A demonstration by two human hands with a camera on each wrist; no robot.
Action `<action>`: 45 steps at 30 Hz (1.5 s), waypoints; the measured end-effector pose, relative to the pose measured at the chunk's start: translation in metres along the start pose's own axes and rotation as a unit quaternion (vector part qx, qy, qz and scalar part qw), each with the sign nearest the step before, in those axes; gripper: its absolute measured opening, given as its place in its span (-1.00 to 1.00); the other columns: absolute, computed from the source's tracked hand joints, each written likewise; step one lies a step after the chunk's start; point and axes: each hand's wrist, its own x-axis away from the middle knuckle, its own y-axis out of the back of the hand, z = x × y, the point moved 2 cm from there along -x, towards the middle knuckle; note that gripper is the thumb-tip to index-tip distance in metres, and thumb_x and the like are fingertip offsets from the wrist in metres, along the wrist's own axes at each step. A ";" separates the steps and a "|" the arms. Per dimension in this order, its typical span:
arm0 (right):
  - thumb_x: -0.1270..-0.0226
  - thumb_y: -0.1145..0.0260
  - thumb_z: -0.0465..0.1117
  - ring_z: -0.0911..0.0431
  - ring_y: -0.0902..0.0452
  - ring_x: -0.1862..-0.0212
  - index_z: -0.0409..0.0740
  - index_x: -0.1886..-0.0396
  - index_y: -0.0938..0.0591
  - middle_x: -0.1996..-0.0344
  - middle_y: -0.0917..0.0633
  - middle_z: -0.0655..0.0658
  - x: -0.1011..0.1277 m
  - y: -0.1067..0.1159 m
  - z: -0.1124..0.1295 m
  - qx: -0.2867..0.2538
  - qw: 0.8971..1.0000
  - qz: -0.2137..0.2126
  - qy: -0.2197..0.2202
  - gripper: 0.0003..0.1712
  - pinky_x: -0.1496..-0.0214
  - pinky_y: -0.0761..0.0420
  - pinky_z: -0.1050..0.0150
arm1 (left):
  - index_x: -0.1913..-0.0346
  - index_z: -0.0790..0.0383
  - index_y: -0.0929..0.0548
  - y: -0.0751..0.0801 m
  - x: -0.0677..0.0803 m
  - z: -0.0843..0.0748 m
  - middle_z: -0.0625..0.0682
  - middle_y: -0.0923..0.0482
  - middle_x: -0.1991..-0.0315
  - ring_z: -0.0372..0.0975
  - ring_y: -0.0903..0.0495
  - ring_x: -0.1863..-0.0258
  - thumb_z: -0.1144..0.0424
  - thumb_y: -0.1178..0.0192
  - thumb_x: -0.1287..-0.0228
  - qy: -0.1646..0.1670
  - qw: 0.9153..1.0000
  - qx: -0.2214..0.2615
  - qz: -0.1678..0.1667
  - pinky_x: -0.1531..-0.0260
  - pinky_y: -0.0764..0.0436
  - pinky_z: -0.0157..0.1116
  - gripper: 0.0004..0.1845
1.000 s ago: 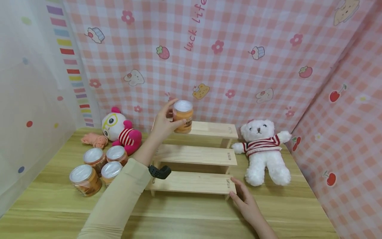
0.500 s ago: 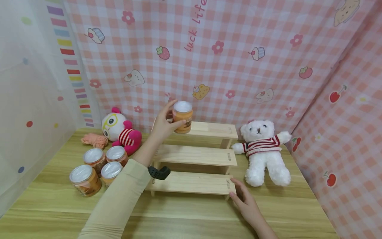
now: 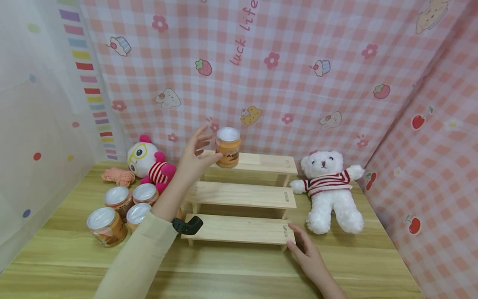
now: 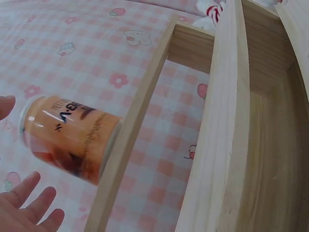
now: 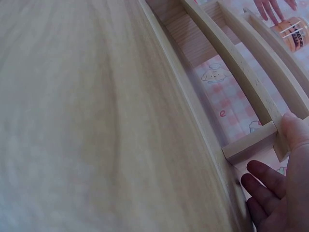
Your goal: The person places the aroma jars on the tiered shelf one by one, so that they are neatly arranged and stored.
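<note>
Pink checked cloth with cupcakes and strawberries hangs behind a pale wooden bench, where a three-step wooden shelf stands between a pink plush toy and a white teddy bear. An orange jar with a white lid stands upright at the left end of the top step. The left hand is just beside it with fingers spread and apart from the glass — the left wrist view shows a clear gap between the fingertips and the jar. Setting this jar down looks finished, as far as one can judge. The right hand lies flat and relaxed against the right end of the bottom step, thumb on the wood, steadying the shelf. Four more jars cluster on the bench at the left. A next move would call for the left hand to drop to that cluster and grip one jar round its body — without nudging its neighbours.
</note>
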 end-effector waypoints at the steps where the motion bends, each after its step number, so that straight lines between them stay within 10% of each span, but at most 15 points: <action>1: -0.38 -0.23 -0.28 0.05 -0.43 -0.17 -0.06 -0.32 -0.39 -0.15 -0.54 -0.25 0.000 0.000 0.000 0.001 1.000 0.000 0.002 -0.48 -0.14 -0.39 0.42 | -0.45 -0.07 -0.20 0.003 0.003 0.000 0.11 -0.36 -0.25 -0.02 -0.32 -0.24 0.30 -0.39 -0.12 -0.004 1.000 0.000 -0.004 -0.25 -0.24 0.00 -0.15; 17: -0.39 -0.22 -0.26 -0.02 -0.38 -0.22 -0.05 -0.32 -0.39 -0.20 -0.49 -0.27 0.000 0.000 0.000 0.003 1.000 0.001 -0.001 -0.48 -0.17 -0.34 0.44 | -0.41 -0.03 -0.29 0.049 0.068 0.004 0.08 -0.41 -0.24 -0.04 -0.33 -0.26 0.35 -0.41 -0.10 -0.046 0.995 -0.060 -0.065 -0.28 -0.23 -0.03 -0.18; 25: -0.40 -0.22 -0.23 -0.14 -0.25 -0.29 -0.05 -0.33 -0.38 -0.29 -0.39 -0.29 -0.001 0.001 0.002 -0.001 1.000 0.008 -0.009 -0.48 -0.20 -0.24 0.45 | -0.40 0.03 -0.31 0.072 0.100 0.008 0.13 -0.41 -0.26 -0.05 -0.30 -0.28 0.37 -0.40 -0.10 -0.033 0.992 -0.101 -0.071 -0.25 -0.20 0.05 -0.21; 38: -0.40 -0.22 -0.23 -0.18 -0.21 -0.31 -0.05 -0.33 -0.38 -0.32 -0.35 -0.29 0.000 0.002 0.003 0.006 1.000 0.006 -0.008 -0.48 -0.23 -0.22 0.36 | -0.40 0.00 -0.33 0.116 0.144 0.021 -0.04 -0.43 -0.24 -0.41 -0.24 -0.24 0.39 -0.40 -0.10 -0.003 0.980 -0.174 -0.095 -0.15 -0.24 -0.42 -0.21; 45: -0.40 -0.22 -0.21 -0.15 -0.24 -0.30 -0.04 -0.33 -0.38 -0.31 -0.37 -0.26 0.000 0.002 0.004 0.007 1.000 0.007 -0.010 -0.48 -0.22 -0.27 0.35 | -0.41 0.04 -0.31 0.140 0.162 0.035 -0.15 -0.38 -0.28 -0.50 -0.23 -0.18 0.42 -0.40 -0.09 0.023 0.975 -0.183 -0.125 -0.30 -0.09 -0.23 -0.20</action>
